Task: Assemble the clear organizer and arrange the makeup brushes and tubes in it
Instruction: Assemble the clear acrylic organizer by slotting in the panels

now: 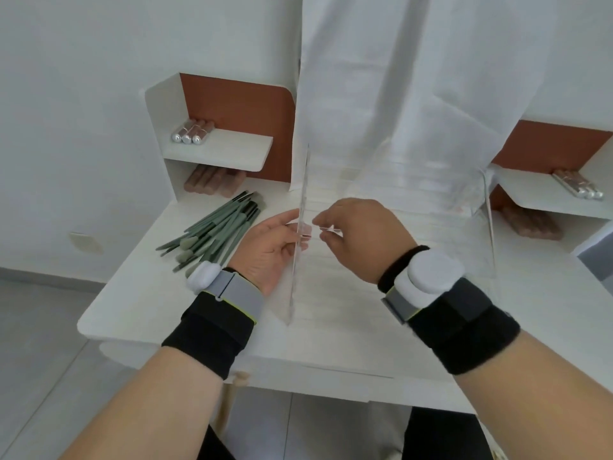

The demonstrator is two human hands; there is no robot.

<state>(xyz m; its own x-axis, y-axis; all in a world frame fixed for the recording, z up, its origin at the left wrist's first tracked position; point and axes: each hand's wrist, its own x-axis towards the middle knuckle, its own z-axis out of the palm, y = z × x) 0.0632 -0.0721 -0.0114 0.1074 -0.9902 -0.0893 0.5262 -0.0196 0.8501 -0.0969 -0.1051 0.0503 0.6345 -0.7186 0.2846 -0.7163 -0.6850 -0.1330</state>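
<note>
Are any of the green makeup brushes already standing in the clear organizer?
No. The green brushes lie in a loose pile on the white table, left of the hands.

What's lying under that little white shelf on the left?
Under the small white shelf lie several brownish tubes side by side on the table. Their far ends are hidden in shadow, so no exact count.

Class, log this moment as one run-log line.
left hand: steadies upright clear panel | right hand: pinches it | green brushes: piled, untouched
</note>
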